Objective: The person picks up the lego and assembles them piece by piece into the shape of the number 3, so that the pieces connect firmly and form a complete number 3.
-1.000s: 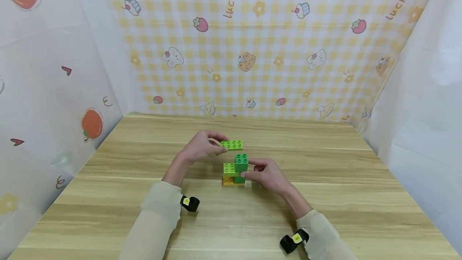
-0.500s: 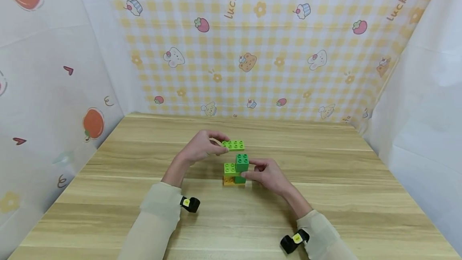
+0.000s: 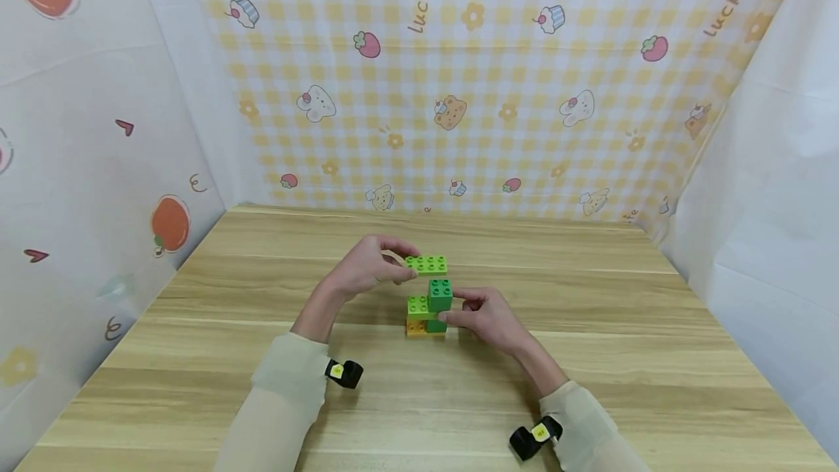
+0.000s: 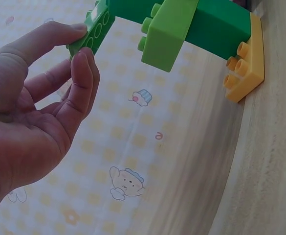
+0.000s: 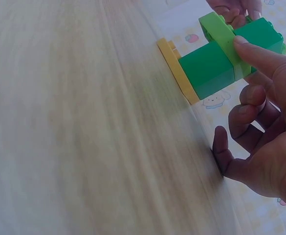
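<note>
My left hand [image 3: 363, 266] pinches a light green eight-stud toy building brick [image 3: 432, 264] by its left end, with thumb and fingertips. This brick hovers in the air near the top of a small stack. The stack has a yellow base plate [image 3: 415, 328], a dark green brick [image 4: 218, 27] on it, a light green brick [image 3: 416, 307] across that, and another dark green brick [image 3: 440, 297] on top. From the right, my right hand [image 3: 490, 320] grips the stack between thumb and index finger; in the right wrist view the thumb presses the middle light green brick, its other fingers loosely curled.
The stack stands upright on a wooden table [image 3: 419, 414]. A yellow checked cloth [image 3: 406, 79] hangs behind the table, with white cloth [image 3: 754, 166] at the sides. Each wrist wears a small black camera [image 3: 344, 373].
My left hand has shifted slightly to the right with the light green brick. The right hand keeps its grip on the stack, which stays in place.
</note>
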Available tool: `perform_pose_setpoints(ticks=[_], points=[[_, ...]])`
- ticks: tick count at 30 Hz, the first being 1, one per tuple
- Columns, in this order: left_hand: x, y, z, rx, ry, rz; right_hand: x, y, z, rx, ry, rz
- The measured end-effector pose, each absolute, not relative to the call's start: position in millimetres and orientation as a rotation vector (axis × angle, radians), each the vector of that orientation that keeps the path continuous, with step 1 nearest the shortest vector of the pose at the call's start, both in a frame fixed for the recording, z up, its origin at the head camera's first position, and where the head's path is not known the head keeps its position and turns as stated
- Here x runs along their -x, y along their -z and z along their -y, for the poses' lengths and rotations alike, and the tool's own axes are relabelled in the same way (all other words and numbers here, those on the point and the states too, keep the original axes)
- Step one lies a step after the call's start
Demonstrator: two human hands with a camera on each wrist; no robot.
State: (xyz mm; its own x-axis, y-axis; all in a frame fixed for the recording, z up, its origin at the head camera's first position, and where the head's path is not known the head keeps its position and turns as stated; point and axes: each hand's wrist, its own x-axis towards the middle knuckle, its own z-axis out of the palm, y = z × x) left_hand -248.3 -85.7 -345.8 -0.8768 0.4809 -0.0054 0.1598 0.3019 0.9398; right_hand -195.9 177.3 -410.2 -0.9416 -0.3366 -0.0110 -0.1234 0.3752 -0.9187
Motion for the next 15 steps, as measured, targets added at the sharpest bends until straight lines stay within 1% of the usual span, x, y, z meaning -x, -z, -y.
perform_pose_setpoints(ticks=[15], points=[[235.5,339.7,85.0,-0.555,-1.616,-2.261,195.1,409.6,-176.6,0.404,1.601,-2.447]])
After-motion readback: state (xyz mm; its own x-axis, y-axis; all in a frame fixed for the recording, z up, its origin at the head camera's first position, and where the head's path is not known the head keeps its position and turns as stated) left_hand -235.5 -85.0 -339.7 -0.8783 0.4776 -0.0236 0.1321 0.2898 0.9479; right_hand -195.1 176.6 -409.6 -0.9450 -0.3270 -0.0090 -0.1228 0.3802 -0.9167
